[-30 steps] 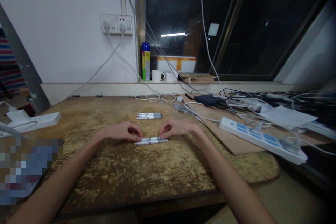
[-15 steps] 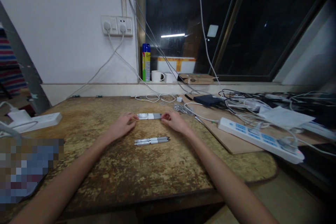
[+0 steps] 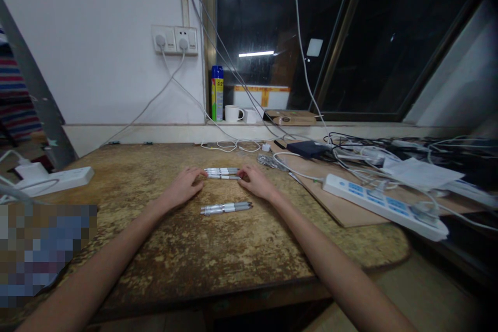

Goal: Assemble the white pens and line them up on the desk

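Note:
A small row of silver-and-white pens [image 3: 221, 171] lies side by side on the worn wooden table. My left hand [image 3: 183, 184] is at its left end, curled fingertips against the pen ends and the thumb a little lower. At the opposite end, my right hand [image 3: 254, 181] has thumb and fingers closed on the grey tips. The nearest pen of this row sits slightly apart from the others. Closer to me, a second group of similar pens [image 3: 226, 208] lies untouched by either hand.
A white power strip [image 3: 383, 206] rests on a brown board at the right, beside tangled cables. Another power strip [image 3: 58, 181] is at the left. Behind are a crumpled clear bag [image 3: 272, 161], a spray can [image 3: 217, 94] and a mug [image 3: 233, 113].
A narrow gap has opened between the nearest pen and the rest of the far row. Both hands stay at the row's ends, almost unmoved.

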The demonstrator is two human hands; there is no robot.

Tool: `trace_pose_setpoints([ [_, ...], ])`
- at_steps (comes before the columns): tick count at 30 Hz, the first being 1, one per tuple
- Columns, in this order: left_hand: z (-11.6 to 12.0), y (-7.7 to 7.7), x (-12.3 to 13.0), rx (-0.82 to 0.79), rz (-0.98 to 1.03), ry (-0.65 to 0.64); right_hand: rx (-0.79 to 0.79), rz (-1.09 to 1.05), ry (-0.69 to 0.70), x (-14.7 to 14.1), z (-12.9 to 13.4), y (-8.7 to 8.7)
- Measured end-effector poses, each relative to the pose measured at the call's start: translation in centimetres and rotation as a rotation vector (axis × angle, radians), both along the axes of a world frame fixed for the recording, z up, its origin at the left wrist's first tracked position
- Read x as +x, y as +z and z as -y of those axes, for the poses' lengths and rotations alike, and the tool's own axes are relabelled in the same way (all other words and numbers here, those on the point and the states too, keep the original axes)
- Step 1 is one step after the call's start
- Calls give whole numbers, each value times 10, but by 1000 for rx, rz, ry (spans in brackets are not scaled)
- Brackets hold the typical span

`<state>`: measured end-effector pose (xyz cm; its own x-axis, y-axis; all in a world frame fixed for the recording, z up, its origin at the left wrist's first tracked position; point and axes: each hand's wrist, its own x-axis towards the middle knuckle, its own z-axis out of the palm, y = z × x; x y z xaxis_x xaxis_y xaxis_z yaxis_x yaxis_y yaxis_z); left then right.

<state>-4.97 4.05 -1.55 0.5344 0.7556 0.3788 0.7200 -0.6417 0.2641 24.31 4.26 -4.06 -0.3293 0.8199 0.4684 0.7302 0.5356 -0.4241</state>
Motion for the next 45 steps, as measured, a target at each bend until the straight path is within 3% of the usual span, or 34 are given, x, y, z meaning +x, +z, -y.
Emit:
trace_pose_setpoints([
  [9,19,15,18,185,-72,-55,4,-78,109,-5,8,16],
  [13,25,21,22,174,-73,-102,-40,-123,145,-14,18,26],
  [18,27,24,24,197,-59,-132,2,24,188,-24,33,34],
  [24,34,29,31,261,-155,-80,11,197,74,-31,42,37],
  [30,39,27,31,198,-195,6,-1,223,38,-38,39,30],
  [36,38,23,33,90,-178,104,11,218,-12,-42,44,36],
  [41,30,14,33,-37,-55,-3,66,200,40,-34,43,37],
  [45,24,13,25,-9,-39,-28,85,86,154,-28,40,36],
])
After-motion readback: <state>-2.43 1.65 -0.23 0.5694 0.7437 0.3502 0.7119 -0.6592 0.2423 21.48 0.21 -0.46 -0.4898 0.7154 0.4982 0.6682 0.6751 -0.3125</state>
